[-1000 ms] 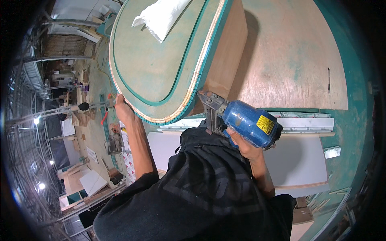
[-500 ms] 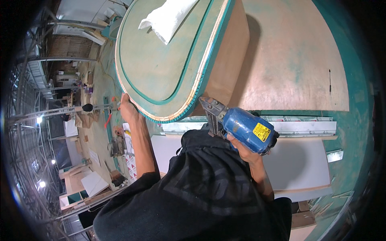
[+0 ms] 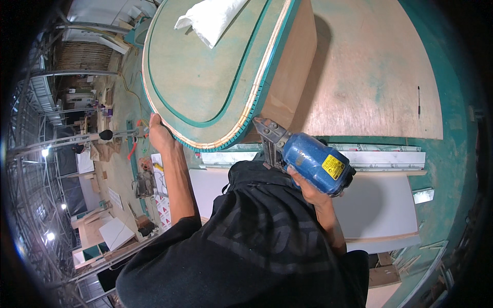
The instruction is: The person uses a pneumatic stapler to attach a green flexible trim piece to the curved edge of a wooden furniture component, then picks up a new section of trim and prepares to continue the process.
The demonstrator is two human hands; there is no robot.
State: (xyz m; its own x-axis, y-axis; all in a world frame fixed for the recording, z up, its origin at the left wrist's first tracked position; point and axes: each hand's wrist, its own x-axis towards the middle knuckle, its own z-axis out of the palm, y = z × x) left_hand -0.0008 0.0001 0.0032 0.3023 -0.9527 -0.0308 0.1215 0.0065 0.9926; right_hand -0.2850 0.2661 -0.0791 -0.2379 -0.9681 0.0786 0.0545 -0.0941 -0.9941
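Observation:
A large round-ended wooden piece (image 3: 197,77) stands before me, with a green inlaid line and a slotted green edge strip (image 3: 233,138) along its curve. My left hand (image 3: 161,135) grips its rim at the left, thumb near the edge; the other fingers are mostly hidden. In my right hand (image 3: 308,189), closed around the handle, is a blue nail gun (image 3: 310,160) with a yellow label. Its grey nose points at the strip on the right of the curve; whether it touches is unclear. On top of the piece lies a white bag (image 3: 210,23).
A curved plywood sheet (image 3: 370,72) spreads at the right, with a dark pen (image 3: 419,102) on it. Wrapped strips (image 3: 380,158) and a white panel (image 3: 382,205) lie close to my body. Metal framework (image 3: 36,128) and scattered boards (image 3: 115,233) fill the left side.
The whole view has shifted a little, so the scene sits slightly further left and up. Both hands keep their holds, and the nail gun's nose stays by the edge strip.

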